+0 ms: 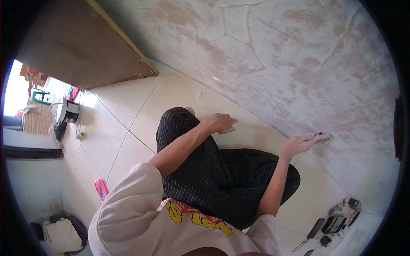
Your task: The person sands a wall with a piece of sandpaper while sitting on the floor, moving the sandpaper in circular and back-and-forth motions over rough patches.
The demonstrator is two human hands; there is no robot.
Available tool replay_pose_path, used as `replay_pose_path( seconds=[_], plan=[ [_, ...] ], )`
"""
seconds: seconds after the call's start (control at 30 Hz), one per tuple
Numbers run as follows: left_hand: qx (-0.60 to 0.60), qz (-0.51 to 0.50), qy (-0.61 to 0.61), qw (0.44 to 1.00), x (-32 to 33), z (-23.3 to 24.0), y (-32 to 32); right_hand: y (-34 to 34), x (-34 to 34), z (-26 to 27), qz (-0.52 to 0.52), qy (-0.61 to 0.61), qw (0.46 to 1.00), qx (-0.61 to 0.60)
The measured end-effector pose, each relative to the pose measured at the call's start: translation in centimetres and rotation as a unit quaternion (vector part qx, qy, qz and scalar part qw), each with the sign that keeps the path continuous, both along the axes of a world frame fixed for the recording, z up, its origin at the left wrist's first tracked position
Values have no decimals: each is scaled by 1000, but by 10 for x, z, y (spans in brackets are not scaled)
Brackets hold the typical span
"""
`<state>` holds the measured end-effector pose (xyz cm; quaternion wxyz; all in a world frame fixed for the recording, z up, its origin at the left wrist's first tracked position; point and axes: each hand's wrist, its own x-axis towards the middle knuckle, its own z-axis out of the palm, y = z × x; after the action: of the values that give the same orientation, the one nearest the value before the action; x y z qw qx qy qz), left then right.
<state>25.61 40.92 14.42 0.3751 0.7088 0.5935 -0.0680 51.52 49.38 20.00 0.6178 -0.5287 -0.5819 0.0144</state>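
Note:
My right hand [296, 145] presses a small folded sheet, apparently sandpaper [324, 135], flat against the lower wall [282, 73]. A dark edge of the sheet shows by the fingertips, while the fingers hide most of it. Whitish, patchy filler covers the wall over brownish areas, with crack-like lines running through it. White powder coats the fingers of both hands. Over my bent left knee hangs my left hand [221, 123], its fingers loosely bent and apart, with nothing seen in them. The hand is above the tiled floor [179, 91], away from the wall.
A brown door panel [93, 44] stands at upper left. Beyond it are a paint bucket [69, 111] and a green plastic stool [40, 97]. A pink packet [101, 189] lies on the floor to my left. Phone-like devices [316, 228] and cables lie at lower right; a bag [62, 235] sits lower left.

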Motion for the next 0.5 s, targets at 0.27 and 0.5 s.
replay_pose_path(
  seconds=[0.27, 0.5],
  plan=[
    [-11, 12, 26, 1000, 5, 0, 1, 21, 52, 39, -139, 187, 973, 7],
    [-10, -18, -16, 1000, 0, -14, 4, 8, 9, 4, -43, 110, 993, -8]
  ],
)
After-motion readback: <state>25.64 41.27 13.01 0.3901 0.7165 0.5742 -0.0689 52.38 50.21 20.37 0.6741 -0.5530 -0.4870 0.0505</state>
